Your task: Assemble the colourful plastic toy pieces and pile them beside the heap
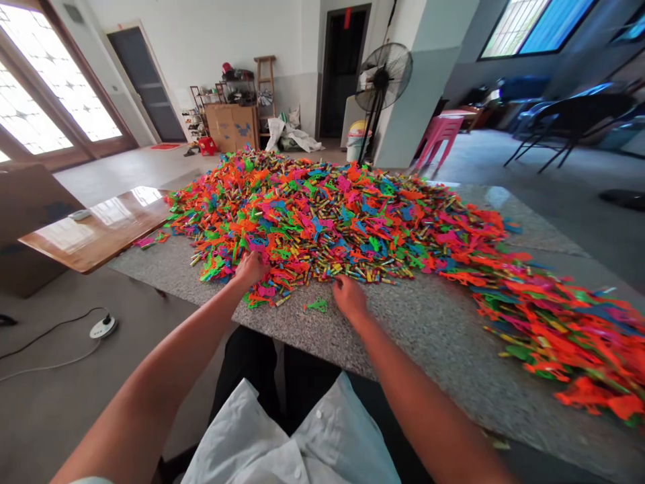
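Observation:
A huge heap of small bright plastic pieces (332, 215) in orange, pink, green and blue, mixed with small metal-coloured tubes, covers the grey granite table (428, 329). My left hand (250, 267) reaches into the heap's near edge, its fingers curled down among the pieces; what they hold is hidden. My right hand (349, 297) rests at the heap's front edge with its fingers bent onto the small tubes. A single green piece (316, 306) lies on the bare stone between my two hands.
A second band of coloured pieces (564, 329) spreads along the table's right side. A glossy wooden table (95, 232) adjoins at the left. A power strip with cable (103, 327) lies on the floor. Behind stand a pedestal fan (381, 84), pink stools and dark chairs.

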Motion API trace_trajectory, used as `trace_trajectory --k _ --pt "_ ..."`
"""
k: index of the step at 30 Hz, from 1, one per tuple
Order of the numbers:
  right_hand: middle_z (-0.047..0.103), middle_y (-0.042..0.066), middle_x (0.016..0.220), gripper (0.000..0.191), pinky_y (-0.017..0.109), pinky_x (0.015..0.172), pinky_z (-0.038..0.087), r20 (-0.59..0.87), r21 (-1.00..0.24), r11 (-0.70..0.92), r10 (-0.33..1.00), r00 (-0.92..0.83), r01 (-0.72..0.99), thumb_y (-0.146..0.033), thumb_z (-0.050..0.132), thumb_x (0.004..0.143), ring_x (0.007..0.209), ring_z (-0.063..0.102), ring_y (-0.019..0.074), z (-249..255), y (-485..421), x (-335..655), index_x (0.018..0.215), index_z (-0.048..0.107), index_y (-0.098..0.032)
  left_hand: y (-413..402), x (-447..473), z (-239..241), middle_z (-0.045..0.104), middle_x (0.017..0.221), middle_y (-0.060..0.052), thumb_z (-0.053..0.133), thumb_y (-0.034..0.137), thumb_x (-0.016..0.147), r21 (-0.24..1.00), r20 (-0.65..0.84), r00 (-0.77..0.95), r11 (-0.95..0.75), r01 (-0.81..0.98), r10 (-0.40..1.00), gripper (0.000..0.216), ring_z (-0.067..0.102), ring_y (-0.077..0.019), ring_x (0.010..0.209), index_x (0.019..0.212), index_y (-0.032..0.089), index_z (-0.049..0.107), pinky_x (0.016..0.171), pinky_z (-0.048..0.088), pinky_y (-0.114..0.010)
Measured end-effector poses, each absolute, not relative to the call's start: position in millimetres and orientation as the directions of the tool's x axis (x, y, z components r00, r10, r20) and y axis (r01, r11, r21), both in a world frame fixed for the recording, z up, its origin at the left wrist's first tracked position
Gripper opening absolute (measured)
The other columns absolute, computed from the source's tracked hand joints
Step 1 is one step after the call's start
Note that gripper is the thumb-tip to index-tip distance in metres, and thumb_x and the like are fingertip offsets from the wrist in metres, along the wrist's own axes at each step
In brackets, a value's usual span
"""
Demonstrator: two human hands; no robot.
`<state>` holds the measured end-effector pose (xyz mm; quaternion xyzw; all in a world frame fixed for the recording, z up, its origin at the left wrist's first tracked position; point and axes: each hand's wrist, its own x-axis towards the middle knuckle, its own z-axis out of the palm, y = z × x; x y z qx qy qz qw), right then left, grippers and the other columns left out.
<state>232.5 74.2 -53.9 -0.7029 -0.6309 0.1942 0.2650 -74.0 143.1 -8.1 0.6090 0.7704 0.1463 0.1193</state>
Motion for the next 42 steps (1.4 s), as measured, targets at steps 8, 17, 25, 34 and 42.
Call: trace_trajectory --k 8,17,25,34,42 --pt "0.070 0.019 0.124 0.041 0.035 0.089 0.051 0.023 -0.404 -0.141 0.986 0.164 0.904 -0.047 0.053 0.104 0.107 0.072 0.0294 -39 92 200 0.119 0.074 -0.015 130 -74 -10 0.073 0.106 -0.007 0.065 0.041 0.089 0.521 0.167 -0.226 0.108 0.847 0.960 0.024 0.067 -0.0236 0.099 0.105 0.023 0.063 0.083 0.048 -0.032" --pt "0.071 0.022 0.126 0.029 0.037 0.093 0.051 -0.006 -0.490 -0.114 0.992 0.128 0.864 -0.037 0.064 0.099 0.114 0.071 0.0324 -39 112 183 0.114 0.077 -0.016 118 -73 -20 0.075 0.121 -0.011 0.064 0.036 0.094 0.520 0.126 -0.015 -0.053 0.852 0.992 0.033 0.068 -0.0265 0.114 0.125 0.022 0.067 0.097 0.048 -0.034" --pt "0.079 0.014 0.090 0.024 0.031 0.081 0.052 0.006 -0.666 -0.114 0.987 0.159 0.737 -0.028 0.059 0.095 0.092 0.075 0.0266 -41 104 195 0.088 0.079 -0.017 113 -71 -33 0.070 0.128 -0.014 0.076 0.053 0.087 0.367 0.137 0.137 -0.179 0.913 0.981 0.046 0.061 -0.0340 0.125 0.122 0.024 0.072 0.105 0.046 -0.040" --pt "0.062 -0.006 0.057 0.028 0.027 0.044 0.046 -0.053 -0.997 -0.047 0.994 0.099 -0.054 -0.044 0.073 0.075 0.043 0.054 0.0165 -33 48 199 0.090 0.061 -0.024 104 -55 -19 0.075 0.112 -0.007 0.084 0.029 0.076 0.700 0.169 -0.011 -0.112 0.705 0.986 0.049 0.068 -0.0255 0.102 0.123 0.025 0.071 0.091 0.049 -0.033" --pt "0.077 0.001 0.087 0.037 0.024 0.046 0.048 -0.092 -0.911 -0.089 0.996 -0.012 -0.402 -0.050 0.080 0.075 0.055 0.061 0.0136 -12 28 190 0.097 0.069 -0.023 48 -4 0 0.053 0.057 0.004 0.088 0.048 0.070 0.992 -0.095 0.213 0.111 -0.063 0.972 0.038 0.045 -0.0094 0.049 0.070 0.019 0.064 0.048 0.036 -0.023"
